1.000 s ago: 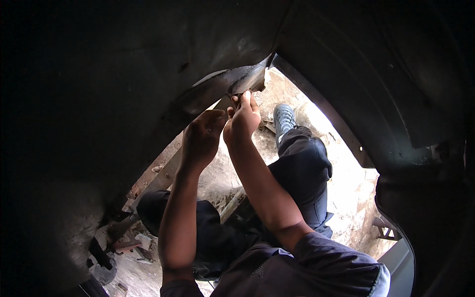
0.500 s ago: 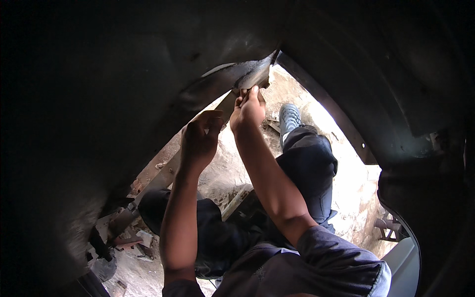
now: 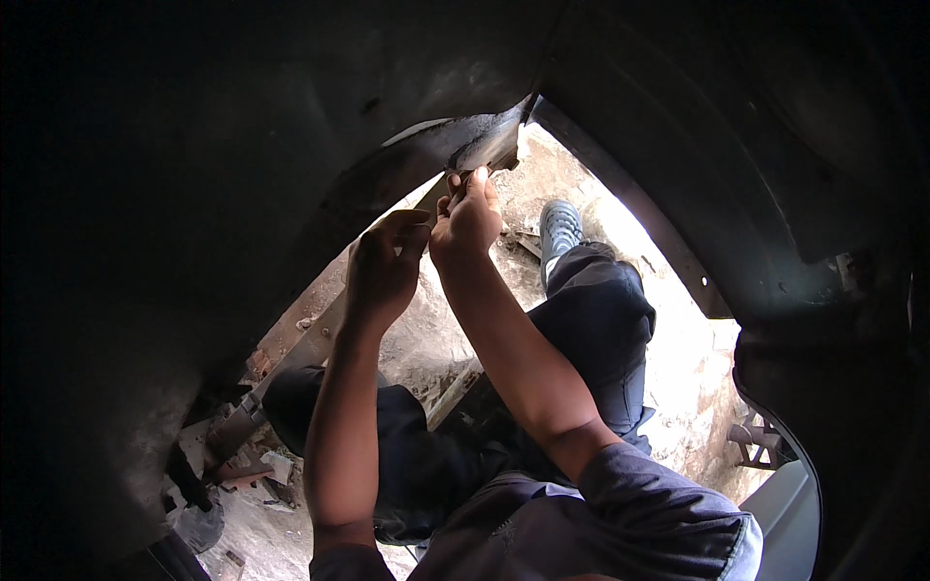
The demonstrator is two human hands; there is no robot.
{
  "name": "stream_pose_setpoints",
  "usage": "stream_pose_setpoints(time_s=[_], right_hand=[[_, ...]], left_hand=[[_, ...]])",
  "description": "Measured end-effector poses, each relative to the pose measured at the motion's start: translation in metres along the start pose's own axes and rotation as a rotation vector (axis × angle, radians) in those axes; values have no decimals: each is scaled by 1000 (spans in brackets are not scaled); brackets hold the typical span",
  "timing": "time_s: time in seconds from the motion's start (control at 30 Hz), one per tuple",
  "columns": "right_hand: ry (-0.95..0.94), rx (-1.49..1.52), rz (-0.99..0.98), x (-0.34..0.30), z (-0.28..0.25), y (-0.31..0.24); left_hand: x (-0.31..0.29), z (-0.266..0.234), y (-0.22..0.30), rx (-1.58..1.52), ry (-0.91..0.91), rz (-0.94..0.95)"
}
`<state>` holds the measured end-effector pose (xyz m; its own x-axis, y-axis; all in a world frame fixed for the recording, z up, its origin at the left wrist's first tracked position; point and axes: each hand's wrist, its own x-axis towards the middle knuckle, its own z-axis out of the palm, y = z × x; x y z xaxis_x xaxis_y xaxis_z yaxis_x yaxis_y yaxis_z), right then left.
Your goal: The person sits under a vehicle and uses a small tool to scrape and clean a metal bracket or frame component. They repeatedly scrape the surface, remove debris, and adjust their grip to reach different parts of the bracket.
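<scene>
A dark curved panel [image 3: 242, 145] arches over my hands, and its bent grey edge flap [image 3: 487, 143] catches light at the peak of the opening. Just under that flap, my right hand [image 3: 468, 221] is closed in a pinch, thumb up. What its fingertips hold is too small and dark to make out. My left hand [image 3: 386, 266] is lower and to the left, fingers curled toward the thumb beside the panel's lower edge. Whatever is between those fingers, if anything, is hidden.
A long flat bar [image 3: 310, 349] runs slantwise behind my left forearm. Scraps and a clear plastic bag [image 3: 200, 526] lie on the dusty ground at lower left. My grey shoe [image 3: 560, 229] stands beyond my right arm. A second dark panel [image 3: 668, 232] borders the right side.
My right hand has shifted a little left and toward my left hand, its fingers still pinched under the flap. The left hand has barely moved. The whole view has shifted slightly.
</scene>
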<state>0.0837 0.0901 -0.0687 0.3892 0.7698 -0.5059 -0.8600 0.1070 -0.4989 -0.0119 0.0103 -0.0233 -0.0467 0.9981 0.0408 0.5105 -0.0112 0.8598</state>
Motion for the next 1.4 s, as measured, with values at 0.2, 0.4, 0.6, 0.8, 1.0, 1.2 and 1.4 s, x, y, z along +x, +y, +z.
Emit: stream_pose_setpoints(time_s=[0.2, 0.4, 0.6, 0.8, 1.0, 1.2, 1.4], right_hand=[[-10, 169, 187, 29, 2, -11], [-99, 113, 65, 13, -5, -5], [-58, 50, 126, 13, -1, -4], [-79, 29, 148, 30, -7, -6], [-52, 35, 146, 30, -3, -16], [-57, 1, 124, 18, -5, -14], [-106, -49, 255, 20, -13, -29]], left_hand=[[2, 1, 4, -11, 21, -15], [8, 6, -15, -7, 66, -88], [8, 4, -14, -42, -44, -121], [8, 2, -10, -46, -9, -126], [6, 2, -16, -53, -16, -75], [5, 0, -19, -74, -29, -115], [9, 1, -21, -68, -29, -143]])
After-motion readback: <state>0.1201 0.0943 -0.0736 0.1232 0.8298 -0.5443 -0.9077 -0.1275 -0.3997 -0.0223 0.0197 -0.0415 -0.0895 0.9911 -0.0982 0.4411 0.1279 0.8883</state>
